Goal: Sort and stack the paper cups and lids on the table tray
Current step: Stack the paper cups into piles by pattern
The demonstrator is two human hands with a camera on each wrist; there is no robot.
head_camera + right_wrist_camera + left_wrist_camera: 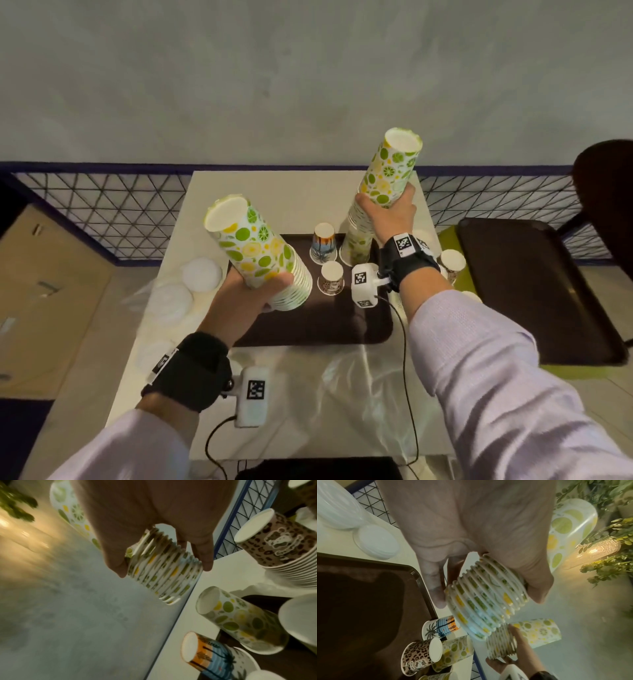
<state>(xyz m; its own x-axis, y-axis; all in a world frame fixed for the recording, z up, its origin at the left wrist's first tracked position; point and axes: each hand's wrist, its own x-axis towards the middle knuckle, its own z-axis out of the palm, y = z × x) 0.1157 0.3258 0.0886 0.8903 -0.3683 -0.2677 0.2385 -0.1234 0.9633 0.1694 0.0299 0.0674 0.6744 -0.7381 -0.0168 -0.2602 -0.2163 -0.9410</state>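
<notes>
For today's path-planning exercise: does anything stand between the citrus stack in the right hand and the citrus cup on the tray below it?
Nothing visible. The right hand holds its citrus stack above the citrus cup on the tray; the palm-tree cup stands beside it.

No words, brands or numbers can be read anywhere. The only signs are black-and-white square code markers: one on the white camera block (363, 284) just behind the right hand (388, 219), one on that wrist's strap (404, 244), one on the white block (254, 394) behind the left hand (250, 291). The cups carry pictures only, no lettering.
</notes>
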